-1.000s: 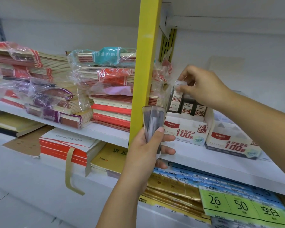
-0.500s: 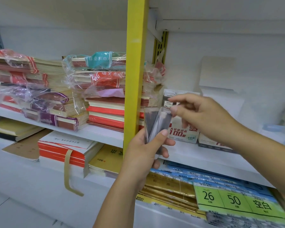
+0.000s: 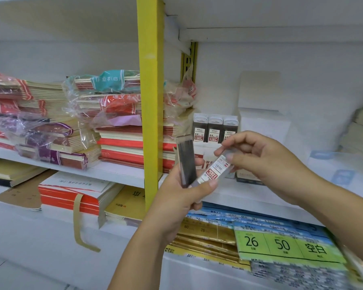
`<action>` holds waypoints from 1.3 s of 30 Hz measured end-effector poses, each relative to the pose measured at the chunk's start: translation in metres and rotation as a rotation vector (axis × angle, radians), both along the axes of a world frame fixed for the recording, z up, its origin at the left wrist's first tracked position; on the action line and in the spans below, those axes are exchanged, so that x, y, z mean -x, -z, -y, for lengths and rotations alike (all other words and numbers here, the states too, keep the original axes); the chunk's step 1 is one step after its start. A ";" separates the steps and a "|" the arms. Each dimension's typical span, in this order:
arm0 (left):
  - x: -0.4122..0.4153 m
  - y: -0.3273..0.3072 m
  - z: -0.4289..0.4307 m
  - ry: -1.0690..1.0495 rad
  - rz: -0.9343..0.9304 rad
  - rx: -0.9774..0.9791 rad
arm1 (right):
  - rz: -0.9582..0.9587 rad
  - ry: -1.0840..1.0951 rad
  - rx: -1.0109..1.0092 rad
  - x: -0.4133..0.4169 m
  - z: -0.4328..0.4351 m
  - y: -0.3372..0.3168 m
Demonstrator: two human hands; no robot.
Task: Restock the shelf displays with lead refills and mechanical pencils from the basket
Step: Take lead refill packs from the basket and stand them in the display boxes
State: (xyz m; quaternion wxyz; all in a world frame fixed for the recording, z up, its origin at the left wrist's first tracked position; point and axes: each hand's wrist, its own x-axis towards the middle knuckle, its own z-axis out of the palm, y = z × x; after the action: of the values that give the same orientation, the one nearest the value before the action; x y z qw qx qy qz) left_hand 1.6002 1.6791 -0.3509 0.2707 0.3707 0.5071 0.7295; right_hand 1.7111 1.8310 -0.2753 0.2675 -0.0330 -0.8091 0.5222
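A labelled refill case (image 3: 215,171) is lying tilted between the two hands, its red and white label facing up. The right hand (image 3: 258,155) is pinching its upper end between thumb and forefinger, with the other fingers curling loosely behind. The lower end is sitting in the left hand (image 3: 176,201), where the thumb is pressing across it.

The left hand is also gripping a dark refill case (image 3: 186,162), which is standing nearly upright just to the left of the labelled one, its clear top poking above the fingers. The two cases are fanning apart from that grip, close together at the bottom.

Just beyond both hands, a white display box (image 3: 206,150) with red lettering is sitting on the white shelf (image 3: 249,197). Three rows of packed refills (image 3: 215,130) are standing upright in it, above the right hand's fingertips. A second box (image 3: 247,176) is showing partly behind the right hand.

To the left of the left hand a yellow post (image 3: 151,101) is rising, and past it stacks of notebooks (image 3: 117,132) are lying in plastic wrap. Below the hands, gold packs (image 3: 205,233) and green packs (image 3: 281,244) marked 26 and 50 are lying on the lower shelf.
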 end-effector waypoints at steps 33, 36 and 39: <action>0.015 -0.005 0.009 -0.278 0.029 -0.019 | -0.170 0.353 -0.692 0.072 0.004 -0.044; 0.018 -0.004 0.010 -0.306 0.011 -0.020 | -0.055 0.367 -0.747 0.089 -0.005 -0.037; 0.022 -0.004 0.012 -0.341 0.014 -0.030 | 0.028 0.402 -0.804 0.098 -0.015 -0.033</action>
State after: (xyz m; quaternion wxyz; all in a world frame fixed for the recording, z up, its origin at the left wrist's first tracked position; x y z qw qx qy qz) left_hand 1.5780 1.6669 -0.3467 0.1408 0.2781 0.5498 0.7749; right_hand 1.6129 1.8461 -0.2423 0.3441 -0.0899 -0.9289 0.1034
